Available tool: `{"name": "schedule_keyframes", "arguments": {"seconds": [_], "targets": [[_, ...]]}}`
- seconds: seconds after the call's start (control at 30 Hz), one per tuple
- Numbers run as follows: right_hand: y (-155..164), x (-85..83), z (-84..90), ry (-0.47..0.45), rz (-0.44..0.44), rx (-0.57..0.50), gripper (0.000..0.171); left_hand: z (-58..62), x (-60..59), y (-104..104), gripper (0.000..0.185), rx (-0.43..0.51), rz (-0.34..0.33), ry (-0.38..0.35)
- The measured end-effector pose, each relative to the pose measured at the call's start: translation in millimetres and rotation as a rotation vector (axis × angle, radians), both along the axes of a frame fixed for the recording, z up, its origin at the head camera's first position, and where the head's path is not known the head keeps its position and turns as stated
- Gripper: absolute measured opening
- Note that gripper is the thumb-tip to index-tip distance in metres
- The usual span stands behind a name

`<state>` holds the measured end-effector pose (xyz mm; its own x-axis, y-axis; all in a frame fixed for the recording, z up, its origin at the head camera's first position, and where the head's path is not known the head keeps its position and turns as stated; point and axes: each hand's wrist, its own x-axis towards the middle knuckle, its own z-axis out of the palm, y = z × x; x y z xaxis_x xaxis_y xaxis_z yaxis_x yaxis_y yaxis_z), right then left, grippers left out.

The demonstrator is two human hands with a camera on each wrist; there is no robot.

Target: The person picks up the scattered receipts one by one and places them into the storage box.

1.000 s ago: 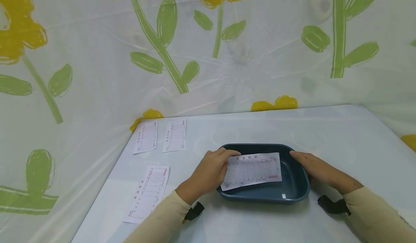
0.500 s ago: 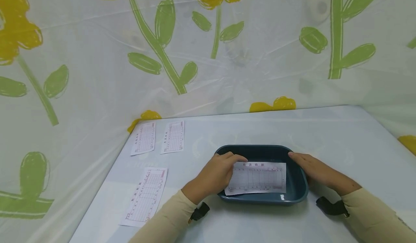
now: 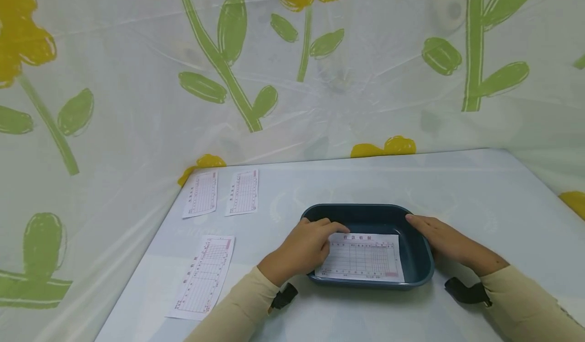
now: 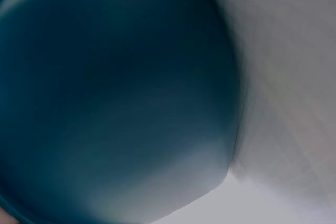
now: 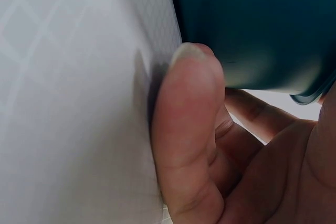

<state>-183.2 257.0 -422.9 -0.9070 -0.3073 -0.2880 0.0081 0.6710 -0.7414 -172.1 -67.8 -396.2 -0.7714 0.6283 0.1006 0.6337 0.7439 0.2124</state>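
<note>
pale table under floral sheeting: thin, limp receipt lies flat in teal tray, left hand fingertips pressing its left edge, right hand bracing the tray's right rim; likely best pinched at an edge

Both forearms, in cream sleeves with a dark strap at each wrist, reach forward from the lower edge of the head view and angle toward each other. The left hand lies palm down with its fingers bent and the fingertips pointing right, the knuckles raised. The right hand lies flatter, its fingers stretched out together toward the upper left, and in the right wrist view its thumb is extended, with the other fingers curled loosely behind it.
</note>
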Motion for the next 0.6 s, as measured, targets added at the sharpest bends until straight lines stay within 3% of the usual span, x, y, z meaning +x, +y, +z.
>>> {"name": "schedule_keyframes", "arguments": {"seconds": [0.6], "targets": [[-2,1.7,4.2,-0.021,-0.013,-0.053,0.073,3.0,1.1,11,0.041,-0.176,0.049,-0.012]]}}
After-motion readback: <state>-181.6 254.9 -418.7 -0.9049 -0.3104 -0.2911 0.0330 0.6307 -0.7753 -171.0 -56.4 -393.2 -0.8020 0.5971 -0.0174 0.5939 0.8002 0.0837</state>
